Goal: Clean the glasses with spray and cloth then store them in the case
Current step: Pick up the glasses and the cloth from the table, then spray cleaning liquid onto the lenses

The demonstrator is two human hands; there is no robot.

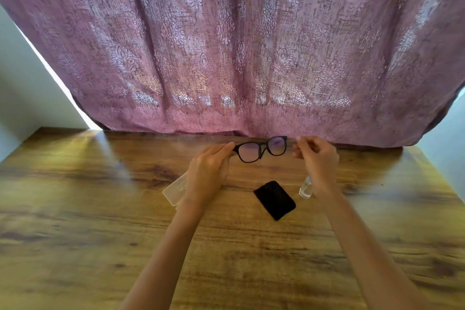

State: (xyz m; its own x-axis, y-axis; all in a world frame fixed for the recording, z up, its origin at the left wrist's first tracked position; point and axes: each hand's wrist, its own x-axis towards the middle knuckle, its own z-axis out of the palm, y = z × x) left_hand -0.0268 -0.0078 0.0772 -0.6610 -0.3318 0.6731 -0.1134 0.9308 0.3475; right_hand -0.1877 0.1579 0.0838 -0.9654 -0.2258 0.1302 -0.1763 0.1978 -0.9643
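Note:
Black-framed glasses [261, 149] are held up above the far part of the wooden table [100, 221]. My left hand [208, 173] pinches their left end. My right hand [317, 156] has curled fingers at their right end, where the temple is hidden behind the fingers. A black cloth [274, 200] lies flat on the table below the glasses. A small clear spray bottle [305, 187] stands just right of the cloth, partly behind my right wrist. A translucent case [175, 190] lies under my left wrist, mostly hidden.
A pink patterned curtain [239, 45] hangs right behind the table's far edge. Pale walls [22, 88] flank the curtain on both sides. The table's right edge runs diagonally near the frame's right side.

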